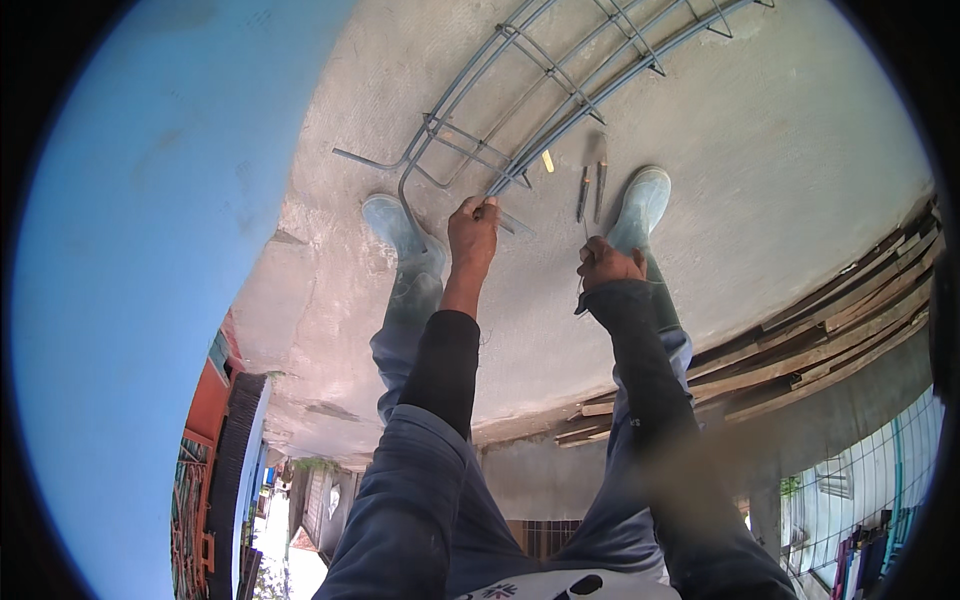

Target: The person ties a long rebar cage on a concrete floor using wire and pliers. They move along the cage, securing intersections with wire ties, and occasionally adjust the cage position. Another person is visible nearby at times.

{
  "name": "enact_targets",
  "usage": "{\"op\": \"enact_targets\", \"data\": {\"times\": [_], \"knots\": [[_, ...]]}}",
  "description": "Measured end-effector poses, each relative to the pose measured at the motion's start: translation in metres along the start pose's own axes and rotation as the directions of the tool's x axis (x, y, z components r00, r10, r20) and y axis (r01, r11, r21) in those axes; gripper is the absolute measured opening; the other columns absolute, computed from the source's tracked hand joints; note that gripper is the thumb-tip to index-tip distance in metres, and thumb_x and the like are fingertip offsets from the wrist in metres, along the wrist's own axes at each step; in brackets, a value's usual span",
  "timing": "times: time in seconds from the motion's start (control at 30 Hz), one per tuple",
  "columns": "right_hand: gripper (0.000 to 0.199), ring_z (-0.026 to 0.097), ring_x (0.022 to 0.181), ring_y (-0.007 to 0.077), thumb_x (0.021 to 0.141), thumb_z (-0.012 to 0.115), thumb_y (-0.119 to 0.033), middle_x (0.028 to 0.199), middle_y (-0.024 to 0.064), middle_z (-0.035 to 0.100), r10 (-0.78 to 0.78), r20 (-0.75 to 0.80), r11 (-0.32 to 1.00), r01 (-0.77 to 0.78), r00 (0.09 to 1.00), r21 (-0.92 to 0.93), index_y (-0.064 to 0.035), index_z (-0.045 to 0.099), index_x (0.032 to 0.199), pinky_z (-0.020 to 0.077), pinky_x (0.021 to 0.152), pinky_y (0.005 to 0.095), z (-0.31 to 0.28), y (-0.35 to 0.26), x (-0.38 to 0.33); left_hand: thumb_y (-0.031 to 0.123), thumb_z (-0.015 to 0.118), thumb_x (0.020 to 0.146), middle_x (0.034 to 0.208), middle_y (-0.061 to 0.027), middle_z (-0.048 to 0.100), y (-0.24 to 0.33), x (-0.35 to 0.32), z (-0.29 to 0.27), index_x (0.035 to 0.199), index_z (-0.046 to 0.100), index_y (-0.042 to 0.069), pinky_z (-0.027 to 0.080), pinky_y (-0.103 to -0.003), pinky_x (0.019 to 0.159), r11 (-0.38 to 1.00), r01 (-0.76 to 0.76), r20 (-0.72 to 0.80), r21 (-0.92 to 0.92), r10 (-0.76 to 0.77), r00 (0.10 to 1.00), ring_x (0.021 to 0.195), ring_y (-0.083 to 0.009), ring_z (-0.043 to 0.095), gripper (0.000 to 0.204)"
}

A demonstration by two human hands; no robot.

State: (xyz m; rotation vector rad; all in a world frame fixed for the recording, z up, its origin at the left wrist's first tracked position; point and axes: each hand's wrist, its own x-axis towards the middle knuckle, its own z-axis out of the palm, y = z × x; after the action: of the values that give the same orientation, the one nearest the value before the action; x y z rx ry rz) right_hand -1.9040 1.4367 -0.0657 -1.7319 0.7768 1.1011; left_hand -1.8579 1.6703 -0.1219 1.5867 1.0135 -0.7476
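Rebar cage: a long frame of grey steel bars (520, 110) lies on the concrete slab (780, 130), running from between the boots up and away to the top edge of the picture
Done so far: several cross ties already sit along the long bars, so I judge the frame is mostly assembled in the part that shows
Left to do: the near end looks unfinished, because one bent bar (405, 195) sticks out loose toward the left boot (400, 235); whether each crossing is tied I cannot tell, it is too small
Left hand: the left hand (472, 232) is clenched around the near end of a long bar, just where the frame ends, fingers wrapped over the steel
Right hand: the right hand (608, 265) is closed into a fist on a thin dark tool (581, 300), of which only a short part shows below the fist; what kind of tool I cannot say
Loose things: two slim tools (591, 190) lie on the slab just beside the right boot (640, 205), and a small yellow piece (548, 161) lies near the bars
Surroundings: a pile of wooden planks (830, 340) lies at the slab edge, well apart from the hands
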Motion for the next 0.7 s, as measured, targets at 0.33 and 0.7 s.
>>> {"op": "enact_targets", "data": {"times": [0.33, 0.7], "knots": [[0.025, 0.068, 0.075, 0.0268, 0.092, 0.049, -0.026, 0.078, 0.0122, 0.069, 0.208, 0.030, 0.965, -0.200, 0.978, -0.168, -0.0047, 0.057, 0.101, 0.0522, 0.070, 0.0365, -0.012, -0.075, -0.012, 0.013, 0.055, 0.092, 0.098, -0.0149, 0.063, -0.040, 0.089, -0.029, 0.109, 0.059, -0.004, 0.051, -0.038, 0.074, 0.988, 0.141, -0.502, 0.058, -0.093, 0.860, 0.090, -0.0276, 0.063, 0.024], [0.023, 0.065, 0.077, 0.0180, 0.093, 0.053, -0.024, 0.078, 0.0130, 0.069, 0.014, 0.186, 0.998, -0.026, 0.983, 0.063, -0.0017, 0.059, 0.094, 0.0508, 0.075, 0.0300, -0.001, -0.063, 0.007, 0.035, 0.047, 0.100, 0.094, -0.0120, 0.053, -0.048, 0.112, -0.043, 0.105, 0.051, 0.002, 0.051, -0.044, 0.085, 0.489, 0.205, -0.008, -0.848, -0.398, 0.917, 0.095, -0.0292, 0.058, 0.033]]}}
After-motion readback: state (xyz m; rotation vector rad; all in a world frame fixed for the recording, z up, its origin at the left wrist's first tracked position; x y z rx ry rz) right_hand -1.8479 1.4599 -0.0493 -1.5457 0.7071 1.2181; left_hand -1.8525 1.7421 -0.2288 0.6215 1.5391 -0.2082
